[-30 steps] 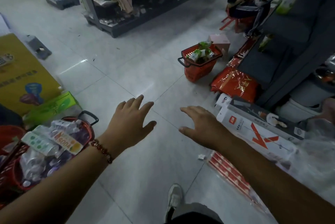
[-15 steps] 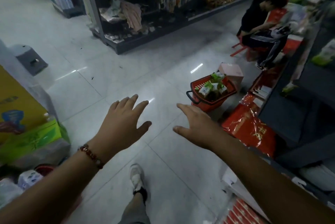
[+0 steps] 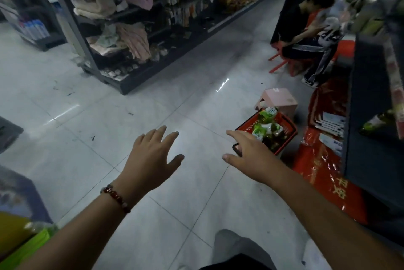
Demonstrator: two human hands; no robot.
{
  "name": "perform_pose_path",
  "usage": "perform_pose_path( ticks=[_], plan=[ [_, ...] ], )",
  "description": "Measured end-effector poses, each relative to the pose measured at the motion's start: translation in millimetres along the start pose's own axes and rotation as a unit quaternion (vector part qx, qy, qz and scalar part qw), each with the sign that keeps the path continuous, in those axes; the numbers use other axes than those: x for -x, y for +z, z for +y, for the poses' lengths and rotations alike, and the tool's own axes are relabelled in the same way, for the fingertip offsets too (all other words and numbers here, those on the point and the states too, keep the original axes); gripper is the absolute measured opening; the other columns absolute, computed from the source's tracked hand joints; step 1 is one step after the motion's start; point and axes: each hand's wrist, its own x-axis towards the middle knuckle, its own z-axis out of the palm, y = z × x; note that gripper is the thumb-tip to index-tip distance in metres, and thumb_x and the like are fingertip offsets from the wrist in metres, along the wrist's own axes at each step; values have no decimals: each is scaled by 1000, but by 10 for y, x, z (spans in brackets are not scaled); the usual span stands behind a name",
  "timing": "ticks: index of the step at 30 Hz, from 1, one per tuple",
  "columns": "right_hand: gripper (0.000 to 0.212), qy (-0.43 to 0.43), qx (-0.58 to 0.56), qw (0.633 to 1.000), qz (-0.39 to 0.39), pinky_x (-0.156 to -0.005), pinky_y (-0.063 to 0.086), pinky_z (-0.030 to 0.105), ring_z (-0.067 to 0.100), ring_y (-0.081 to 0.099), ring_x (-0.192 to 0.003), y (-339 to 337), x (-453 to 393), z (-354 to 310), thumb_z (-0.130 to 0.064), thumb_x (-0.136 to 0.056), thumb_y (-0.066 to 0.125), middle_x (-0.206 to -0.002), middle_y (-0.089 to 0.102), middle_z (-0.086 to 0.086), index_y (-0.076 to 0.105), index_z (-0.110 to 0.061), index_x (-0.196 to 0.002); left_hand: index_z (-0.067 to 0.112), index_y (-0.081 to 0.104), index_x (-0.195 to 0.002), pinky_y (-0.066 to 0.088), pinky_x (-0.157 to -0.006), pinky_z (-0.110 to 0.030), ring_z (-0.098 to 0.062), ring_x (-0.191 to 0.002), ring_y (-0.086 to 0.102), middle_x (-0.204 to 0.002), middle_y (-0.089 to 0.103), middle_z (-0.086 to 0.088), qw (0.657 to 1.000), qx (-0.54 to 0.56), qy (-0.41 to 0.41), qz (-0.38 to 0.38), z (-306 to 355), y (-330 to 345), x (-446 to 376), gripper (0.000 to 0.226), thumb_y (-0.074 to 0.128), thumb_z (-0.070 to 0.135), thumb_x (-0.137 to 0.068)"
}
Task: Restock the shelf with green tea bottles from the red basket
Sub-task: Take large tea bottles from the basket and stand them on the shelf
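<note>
We judge restocking barely begun: the green tea bottles point(image 3: 267, 128) lie in the red basket point(image 3: 287, 130) on the floor at right of centre. Our left hand point(image 3: 150, 160) and right hand point(image 3: 249, 157) hover spread, holding nothing; the dark shelf point(image 3: 371, 99) stands at far right.

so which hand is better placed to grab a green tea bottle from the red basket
Right. The right hand is open beside the red basket of green tea bottles; the left hand hangs over bare floor.
</note>
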Motion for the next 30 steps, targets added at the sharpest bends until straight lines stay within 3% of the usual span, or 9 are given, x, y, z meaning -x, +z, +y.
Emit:
perform_pose_path(
  ticks=[7, 13, 24, 30],
  plan=[
    [68, 56, -16, 998, 37, -116, 29, 37, 16, 27, -144, -379, -1287, 381, -44, -91, 62, -157, 29, -4, 31, -30, -151, 26, 36, -151, 27, -116, -44, -30, -143, 34, -158, 32, -11, 998, -6, 63, -24, -195, 146, -1527, 67, 51, 56, -93],
    [67, 94, -25, 995, 35, -116, 26, 34, 16, 26, -144, -711, -2753, 928, -43, -93, 60, -157, 29, -3, 30, -28, -151, 25, 38, -149, 30, -114, -46, -32, -141, 38, -156, 36, -12, 991, -27, 126, -41, -195, 505, -3373, 66, 54, 56, -92],
    [69, 161, 14, 987, -4, -120, 13, 37, 18, 13, -148, -1760, -4872, 1690, -47, -96, 52, -161, 19, -2, 21, -29, -154, 19, 58, -132, 50, -94, -49, -36, -117, 61, -136, 58, -17, 973, -27, 216, -70, 76, 742, -6376, 61, 71, 51, -81],
    [69, 216, 14, 976, 11, -122, 14, 42, 21, 10, -150, -2074, -5746, 2207, -49, -95, 51, -162, 18, -2, 21, -31, -154, 21, 56, -134, 48, -98, -52, -37, -119, 58, -134, 60, -14, 957, -35, 276, -87, 184, 1008, -7695, 60, 61, 56, -85]
  ],
)
